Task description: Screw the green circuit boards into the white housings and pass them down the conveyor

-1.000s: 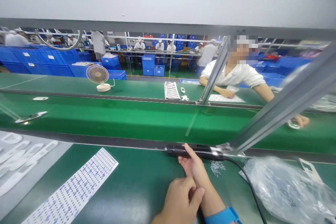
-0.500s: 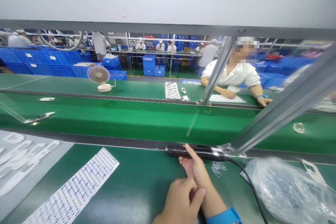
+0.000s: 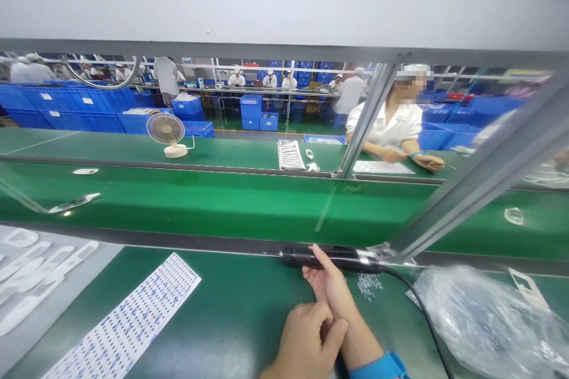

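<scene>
My right hand [image 3: 328, 281], with a blue band [image 3: 377, 367] at its wrist, reaches to a black corded tool like an electric screwdriver [image 3: 338, 259]. The tool lies along the dark ledge. One stretched digit rests across it, while the other fingers are loosely bent below, not wrapped round it. My left hand [image 3: 309, 337] is closed against the right forearm, fingers curled and thumb forward; no object shows in it. Small screws [image 3: 368, 285] lie in a heap just right of my right hand.
A printed label sheet [image 3: 128, 320] and white plastic parts [image 3: 53, 269] lie left. A clear plastic bag [image 3: 484, 314] sits right, beside a slanting metal post [image 3: 471, 172]. Beyond the ledge runs a green conveyor [image 3: 213, 207]; a fan [image 3: 171, 133] and a co-worker [image 3: 391, 124] are across it.
Pieces on the conveyor have shifted a little to the right. The co-worker's outstretched hand has drawn back to the left. My hands and the black tool stay in place.
</scene>
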Demonstrator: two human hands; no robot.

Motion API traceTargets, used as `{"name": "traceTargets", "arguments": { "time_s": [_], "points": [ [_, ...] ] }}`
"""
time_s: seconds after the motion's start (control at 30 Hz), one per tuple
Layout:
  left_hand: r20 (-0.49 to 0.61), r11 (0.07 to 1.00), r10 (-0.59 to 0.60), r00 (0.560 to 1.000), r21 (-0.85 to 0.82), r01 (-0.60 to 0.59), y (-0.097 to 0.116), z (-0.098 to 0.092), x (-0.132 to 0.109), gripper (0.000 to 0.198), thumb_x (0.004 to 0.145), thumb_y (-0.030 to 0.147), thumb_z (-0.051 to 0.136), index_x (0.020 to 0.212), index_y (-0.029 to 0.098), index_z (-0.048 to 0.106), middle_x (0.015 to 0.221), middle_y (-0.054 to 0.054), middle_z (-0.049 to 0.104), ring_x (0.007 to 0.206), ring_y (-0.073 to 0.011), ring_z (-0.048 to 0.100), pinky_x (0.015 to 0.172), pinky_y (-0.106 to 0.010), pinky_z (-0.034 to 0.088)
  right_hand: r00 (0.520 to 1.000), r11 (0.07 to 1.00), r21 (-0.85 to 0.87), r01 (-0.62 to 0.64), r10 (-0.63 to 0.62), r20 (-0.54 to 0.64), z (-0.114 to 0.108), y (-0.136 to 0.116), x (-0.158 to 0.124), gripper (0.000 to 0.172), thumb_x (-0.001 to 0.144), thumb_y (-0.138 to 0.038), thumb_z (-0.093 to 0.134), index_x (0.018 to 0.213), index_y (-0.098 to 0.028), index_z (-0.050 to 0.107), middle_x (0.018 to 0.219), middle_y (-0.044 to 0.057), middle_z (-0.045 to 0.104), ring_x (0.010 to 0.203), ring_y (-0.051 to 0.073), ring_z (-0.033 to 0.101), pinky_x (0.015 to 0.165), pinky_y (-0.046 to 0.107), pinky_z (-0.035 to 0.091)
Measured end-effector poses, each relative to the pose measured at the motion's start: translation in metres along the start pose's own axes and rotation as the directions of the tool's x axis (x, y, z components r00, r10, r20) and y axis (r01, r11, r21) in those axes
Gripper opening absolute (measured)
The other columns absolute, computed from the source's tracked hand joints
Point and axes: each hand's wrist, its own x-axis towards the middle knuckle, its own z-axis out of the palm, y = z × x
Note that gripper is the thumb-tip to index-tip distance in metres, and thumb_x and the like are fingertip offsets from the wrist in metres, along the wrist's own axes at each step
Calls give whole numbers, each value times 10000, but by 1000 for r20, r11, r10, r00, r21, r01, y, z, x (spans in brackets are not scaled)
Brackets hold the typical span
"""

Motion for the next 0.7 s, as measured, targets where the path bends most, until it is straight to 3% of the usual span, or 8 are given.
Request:
{"name": "traceTargets", "arguments": {
  "time_s": [0.7],
  "points": [
    [-5, 1000, 5, 1000, -1, -5, 3, -2, -1, 329, 909, 365, 466, 646, 208, 345, 602, 24, 465, 582, -144, 410, 566, -299, 218, 1000, 1000, -4, 9, -9, 29, -2, 0, -1, 458, 485, -339, 962, 762, -130, 663, 633, 25, 636, 503, 130, 568, 430, 201, 501]
  ]
}}
